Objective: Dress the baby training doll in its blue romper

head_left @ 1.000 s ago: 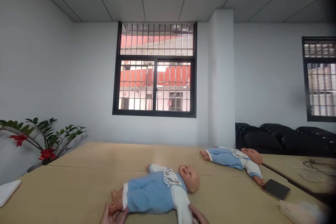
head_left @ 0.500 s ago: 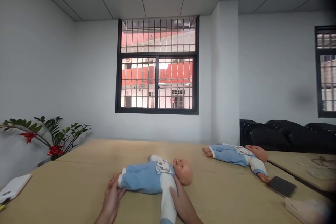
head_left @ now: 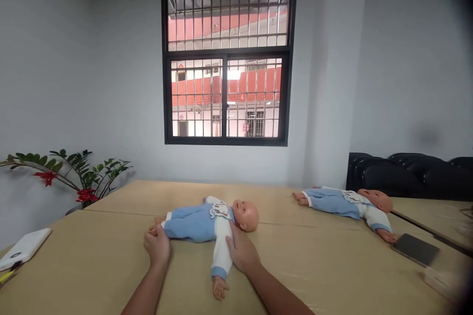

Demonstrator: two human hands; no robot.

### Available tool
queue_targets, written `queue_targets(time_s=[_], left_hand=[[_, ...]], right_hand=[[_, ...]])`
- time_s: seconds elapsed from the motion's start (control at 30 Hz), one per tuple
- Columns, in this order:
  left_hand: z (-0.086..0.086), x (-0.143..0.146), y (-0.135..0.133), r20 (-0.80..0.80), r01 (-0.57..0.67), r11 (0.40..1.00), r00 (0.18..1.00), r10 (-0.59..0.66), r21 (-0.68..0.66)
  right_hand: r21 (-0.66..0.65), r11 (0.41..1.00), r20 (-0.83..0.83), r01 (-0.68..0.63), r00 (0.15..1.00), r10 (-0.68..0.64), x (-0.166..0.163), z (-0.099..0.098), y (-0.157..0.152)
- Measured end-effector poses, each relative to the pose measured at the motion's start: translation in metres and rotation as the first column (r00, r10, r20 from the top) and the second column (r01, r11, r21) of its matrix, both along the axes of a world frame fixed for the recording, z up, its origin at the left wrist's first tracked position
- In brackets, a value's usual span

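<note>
A baby doll in a blue and white outfit with an elephant patch lies on its back, its head to the right. My left hand is closed around its near foot. At the doll's near shoulder, my right hand grips the white sleeve with the thumb in front; its other fingers are partly hidden by the doll. The doll's near arm stretches toward me with its palm showing. Farther right lies a second, similarly dressed doll, touched by neither hand.
Both dolls are on a tan-covered table. A dark flat device and a pale box lie at right. At left are a white device and a yellow-black tool. Beyond stand a plant and black chairs.
My view has tilted down and shifted, bringing the doll's near hand and more of my forearms into sight. Both hands stay on the same parts of the near doll.
</note>
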State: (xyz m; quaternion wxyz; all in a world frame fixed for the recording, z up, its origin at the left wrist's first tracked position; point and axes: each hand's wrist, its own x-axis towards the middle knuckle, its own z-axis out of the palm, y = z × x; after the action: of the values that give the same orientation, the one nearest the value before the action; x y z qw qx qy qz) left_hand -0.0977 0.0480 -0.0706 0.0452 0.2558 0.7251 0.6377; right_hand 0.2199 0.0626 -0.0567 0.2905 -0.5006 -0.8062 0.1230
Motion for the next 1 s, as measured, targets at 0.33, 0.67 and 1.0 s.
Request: queue_targets(time_s=[0.33,0.67,1.0], left_hand=[[0.016,0.037,-0.009,-0.542,0.198,0.98,0.827,-0.15,0.031],[0.028,0.072,0.06,-0.566,0.082,0.81,0.675,-0.473,-0.58],[0.005,-0.015,0.12,-0.625,-0.048,0.751,0.59,-0.511,-0.659]], right_hand=[[0.034,0.999,-0.042,0.025,0.999,-0.024,-0.101,0.002,0.04],[-0.165,0.968,-0.495,-0.191,0.865,0.086,-0.101,-0.012,0.073],[-0.242,0.941,-0.465,-0.236,0.88,0.101,-0.104,-0.013,0.068]])
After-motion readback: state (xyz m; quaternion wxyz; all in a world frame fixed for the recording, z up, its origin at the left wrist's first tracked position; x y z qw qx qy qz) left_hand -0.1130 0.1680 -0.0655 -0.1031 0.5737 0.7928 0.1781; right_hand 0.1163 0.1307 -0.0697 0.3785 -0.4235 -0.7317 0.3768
